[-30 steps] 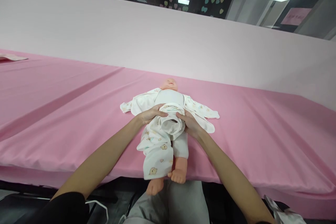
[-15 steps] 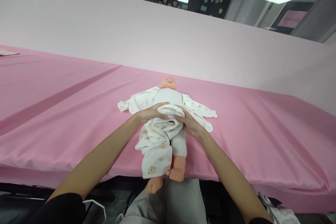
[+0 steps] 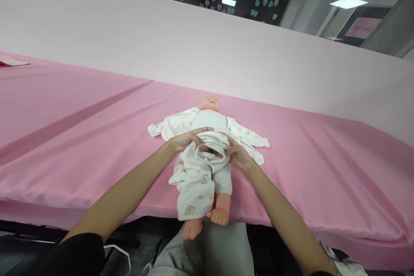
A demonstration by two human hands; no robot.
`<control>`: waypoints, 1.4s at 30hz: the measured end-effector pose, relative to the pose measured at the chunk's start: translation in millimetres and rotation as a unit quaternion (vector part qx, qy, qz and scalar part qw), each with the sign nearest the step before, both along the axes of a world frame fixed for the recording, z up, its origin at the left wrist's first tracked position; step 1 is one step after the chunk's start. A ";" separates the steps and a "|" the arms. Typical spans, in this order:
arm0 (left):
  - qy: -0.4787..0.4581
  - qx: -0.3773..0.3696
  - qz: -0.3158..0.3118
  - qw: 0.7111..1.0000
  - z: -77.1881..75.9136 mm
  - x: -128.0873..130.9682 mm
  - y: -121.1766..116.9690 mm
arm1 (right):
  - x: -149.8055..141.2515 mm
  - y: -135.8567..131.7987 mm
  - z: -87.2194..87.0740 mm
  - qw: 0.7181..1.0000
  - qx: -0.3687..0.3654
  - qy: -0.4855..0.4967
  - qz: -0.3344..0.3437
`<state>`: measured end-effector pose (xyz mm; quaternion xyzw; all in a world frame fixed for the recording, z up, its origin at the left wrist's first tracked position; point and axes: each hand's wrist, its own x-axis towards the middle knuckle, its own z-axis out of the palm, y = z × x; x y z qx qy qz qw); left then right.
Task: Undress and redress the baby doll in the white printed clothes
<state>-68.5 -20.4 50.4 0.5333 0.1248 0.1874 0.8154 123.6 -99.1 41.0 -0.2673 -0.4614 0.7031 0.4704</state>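
Note:
A baby doll (image 3: 209, 118) lies on its back, its head away from me and its feet by the table's front edge. It wears a patterned white jacket (image 3: 177, 125), spread open with both sleeves out sideways. White baby pants (image 3: 196, 194) with bear prints cover the leg on my left; the other leg is outside them, in a plain white layer. My left hand (image 3: 190, 138) grips one side of the bunched pants, and my right hand (image 3: 235, 152) grips the other. Between them a ring-shaped opening shows some fingers inside. Several fingertips are hidden by cloth.
A pink sheet (image 3: 97, 138) with creases covers the table. Behind it stands a low white wall (image 3: 181, 43) under a dark window with heart stickers. A flat booklet (image 3: 13, 61) lies at the far left. My lap (image 3: 223, 250) is below the front edge.
The bunched pants opening has been spread wider between my hands, and its ring now shows more clearly. The doll lies as before; the whole view has shifted slightly.

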 end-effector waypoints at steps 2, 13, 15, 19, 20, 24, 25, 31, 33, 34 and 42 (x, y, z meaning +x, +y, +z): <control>-0.009 -0.027 0.002 1.000 -0.7 0.3 0.9 | -0.2 -1.4 3.0 1.000 0.000 -0.021 0.007; 0.075 0.131 -0.001 0.988 17.6 -1.1 -11.5 | -5.7 -5.5 2.8 0.993 0.000 -0.100 -0.056; 0.078 0.120 0.003 0.990 18.8 -1.0 -12.5 | -6.1 -5.8 2.7 0.993 0.013 -0.100 -0.056; 0.054 0.064 0.041 0.996 15.9 -0.7 -12.2 | -3.0 -3.4 0.9 0.992 0.056 -0.085 -0.070; 0.036 0.044 0.050 0.997 13.7 -0.6 -11.1 | -0.9 -2.1 -0.5 0.989 0.084 -0.087 -0.087; -0.025 -0.018 0.044 0.999 2.9 -1.0 -4.5 | 11.0 3.9 -10.3 0.884 0.321 -0.258 -0.222; -0.030 -0.029 0.044 0.998 0.9 -1.3 -3.2 | 14.0 5.2 -13.0 0.816 0.403 -0.331 -0.248; -0.014 -0.106 0.045 0.993 4.3 -2.0 -5.4 | 30.0 8.5 -23.1 0.479 0.682 -0.494 -0.247; -0.003 -0.123 0.056 0.991 8.1 -2.0 -8.0 | 35.4 8.5 -24.2 0.465 0.683 -0.506 -0.248; 0.001 -0.130 0.064 0.989 9.5 -2.1 -8.8 | 37.9 8.4 -24.6 0.468 0.670 -0.522 -0.243; 0.017 -0.176 0.069 0.982 7.0 -4.4 -3.6 | 39.4 6.2 -23.7 0.491 0.570 -0.639 -0.160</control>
